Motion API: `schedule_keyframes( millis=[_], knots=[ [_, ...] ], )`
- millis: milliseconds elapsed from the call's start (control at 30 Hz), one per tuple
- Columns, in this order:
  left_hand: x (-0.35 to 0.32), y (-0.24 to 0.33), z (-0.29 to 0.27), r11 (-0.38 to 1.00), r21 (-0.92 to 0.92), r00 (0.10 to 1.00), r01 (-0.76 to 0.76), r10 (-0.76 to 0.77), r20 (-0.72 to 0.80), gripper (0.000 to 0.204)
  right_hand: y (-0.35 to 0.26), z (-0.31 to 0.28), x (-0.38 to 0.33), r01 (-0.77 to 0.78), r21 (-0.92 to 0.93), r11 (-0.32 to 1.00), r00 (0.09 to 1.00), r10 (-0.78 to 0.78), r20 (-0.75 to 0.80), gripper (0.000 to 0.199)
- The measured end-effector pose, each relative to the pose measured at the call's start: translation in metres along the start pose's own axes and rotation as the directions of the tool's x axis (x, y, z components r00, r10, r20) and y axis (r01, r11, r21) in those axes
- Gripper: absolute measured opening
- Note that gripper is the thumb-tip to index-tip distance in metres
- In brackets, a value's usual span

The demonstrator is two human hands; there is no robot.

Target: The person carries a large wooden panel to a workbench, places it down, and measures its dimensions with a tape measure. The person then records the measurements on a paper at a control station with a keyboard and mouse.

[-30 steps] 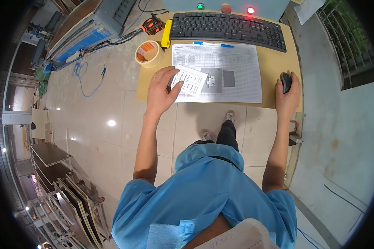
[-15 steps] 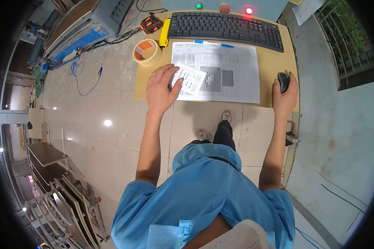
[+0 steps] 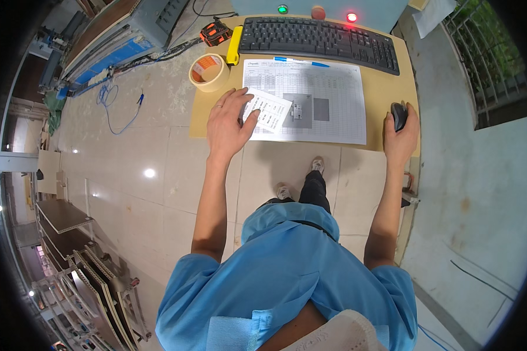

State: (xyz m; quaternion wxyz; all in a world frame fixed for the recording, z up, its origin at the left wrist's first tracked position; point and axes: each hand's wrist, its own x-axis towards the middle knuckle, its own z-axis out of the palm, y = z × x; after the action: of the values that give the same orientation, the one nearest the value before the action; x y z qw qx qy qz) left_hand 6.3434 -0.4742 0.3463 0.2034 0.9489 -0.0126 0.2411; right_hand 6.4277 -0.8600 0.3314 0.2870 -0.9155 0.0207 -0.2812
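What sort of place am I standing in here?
Likely a factory or workshop floor. A large grey and blue machine stands at upper left, a rack with brown shelves is at lower left, and a red indicator light glows behind the keyboard.

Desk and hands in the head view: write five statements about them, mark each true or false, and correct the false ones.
1. The right hand is on the black mouse. True.
2. The left hand is touching the blue pen. False: it touches the small white card; the pen lies along the far edge of the printed sheet.
3. The keyboard lies beyond the printed sheet, as the person sees it. True.
4. The tape roll sits to the right of the printed sheet. False: it is to the sheet's left.
5. The red light is right of the green light. True.
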Motion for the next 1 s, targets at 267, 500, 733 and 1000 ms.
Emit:
schedule_keyframes(
  millis=[267,500,733,1000],
  knots=[
    [-0.0004,0.0013,-0.0012,0.999,0.020,1.000,-0.029,0.030,-0.011,0.039,-0.0005,0.0010,-0.0006,-0.001,0.021,1.000,1.000,0.001,-0.011,0.055],
    [-0.0026,-0.0013,-0.0009,0.998,0.045,0.999,-0.035,0.034,0.003,0.038,-0.0023,-0.0007,-0.0018,0.011,0.017,1.000,1.000,-0.011,-0.012,0.056],
    [-0.0002,-0.0008,-0.0025,0.998,0.040,0.999,-0.041,0.041,0.002,0.038,-0.0030,0.0003,0.0001,-0.011,0.017,1.000,1.000,0.012,-0.007,0.057],
    [-0.0003,0.0011,-0.0018,0.997,0.029,0.997,-0.065,0.066,-0.043,0.038,0.0014,0.0006,-0.0016,-0.027,0.017,1.000,1.000,0.027,0.007,0.061]
  ],
)
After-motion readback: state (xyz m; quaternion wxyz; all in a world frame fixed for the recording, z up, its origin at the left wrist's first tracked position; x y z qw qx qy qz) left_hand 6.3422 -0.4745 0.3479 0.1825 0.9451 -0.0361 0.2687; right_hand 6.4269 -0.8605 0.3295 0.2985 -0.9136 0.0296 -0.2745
